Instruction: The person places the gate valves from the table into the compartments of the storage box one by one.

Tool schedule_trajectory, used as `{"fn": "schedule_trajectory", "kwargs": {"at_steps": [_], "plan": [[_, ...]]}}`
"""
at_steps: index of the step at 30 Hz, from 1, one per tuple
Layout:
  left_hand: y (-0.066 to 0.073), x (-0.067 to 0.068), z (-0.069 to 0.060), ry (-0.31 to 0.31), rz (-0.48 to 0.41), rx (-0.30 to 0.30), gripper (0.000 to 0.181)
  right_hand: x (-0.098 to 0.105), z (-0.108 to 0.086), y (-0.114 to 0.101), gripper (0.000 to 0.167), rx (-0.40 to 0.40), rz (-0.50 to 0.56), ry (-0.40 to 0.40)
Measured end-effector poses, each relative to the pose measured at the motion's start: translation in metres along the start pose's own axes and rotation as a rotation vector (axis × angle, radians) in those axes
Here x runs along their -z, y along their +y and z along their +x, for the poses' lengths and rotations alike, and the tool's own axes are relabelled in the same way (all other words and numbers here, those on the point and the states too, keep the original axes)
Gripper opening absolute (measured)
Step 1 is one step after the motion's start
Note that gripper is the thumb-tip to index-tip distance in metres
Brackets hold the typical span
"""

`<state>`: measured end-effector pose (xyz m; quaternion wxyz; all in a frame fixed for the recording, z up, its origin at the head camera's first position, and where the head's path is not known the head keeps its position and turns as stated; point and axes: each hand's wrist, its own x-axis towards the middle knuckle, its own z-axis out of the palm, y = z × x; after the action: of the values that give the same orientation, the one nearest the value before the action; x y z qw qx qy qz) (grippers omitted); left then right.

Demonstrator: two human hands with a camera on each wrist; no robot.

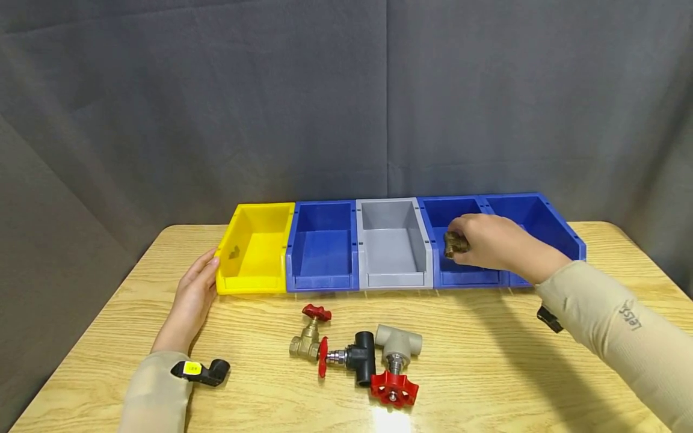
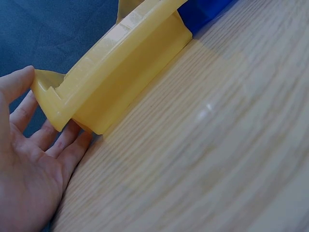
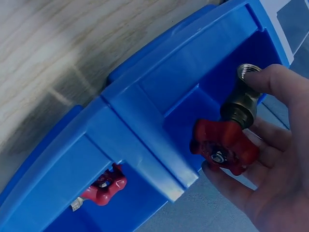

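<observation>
My right hand [image 1: 489, 240] holds a dark brass valve [image 3: 239, 104] with a red handwheel [image 3: 226, 147] over the blue bin [image 3: 188, 108] beside the grey one. In the right wrist view the thumb lies at the valve's threaded end, with fingers behind the body and wheel. At the row's left end, my left hand [image 1: 194, 294] touches the yellow bin [image 1: 251, 284]. Its thumb meets the rim corner while the fairly straight fingers [image 2: 72, 150] lie against the side. The head view shows only a small part of the held valve.
On the table lie a brass valve [image 1: 308, 340], a black tee valve [image 1: 361, 359] and a light grey tee valve [image 1: 397, 346], all with red handwheels. Another red-wheeled valve [image 3: 104, 186] sits in the rightmost blue bin. A blue bin [image 1: 325, 252] and grey bin [image 1: 392, 249] stand mid-row.
</observation>
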<state>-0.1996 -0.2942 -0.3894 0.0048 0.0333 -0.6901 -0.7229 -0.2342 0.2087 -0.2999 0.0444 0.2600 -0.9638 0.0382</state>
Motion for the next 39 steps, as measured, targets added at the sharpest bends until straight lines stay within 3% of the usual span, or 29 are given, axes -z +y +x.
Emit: {"fn": "schedule_trajectory", "kwargs": {"at_steps": [15, 24, 39], "plan": [[0.0, 0.0, 0.002, 0.006, -0.004, 0.017, 0.064, -0.007, 0.02, 0.006, 0.026, 0.007, -0.001, -0.07], [0.001, 0.0, 0.001, 0.003, -0.001, 0.009, 0.067, -0.011, 0.029, 0.008, 0.022, -0.031, 0.032, -0.166], [0.0, -0.001, 0.0, -0.001, -0.007, 0.004, 0.067, -0.023, 0.03, 0.01, 0.024, -0.044, 0.04, -0.244]]}}
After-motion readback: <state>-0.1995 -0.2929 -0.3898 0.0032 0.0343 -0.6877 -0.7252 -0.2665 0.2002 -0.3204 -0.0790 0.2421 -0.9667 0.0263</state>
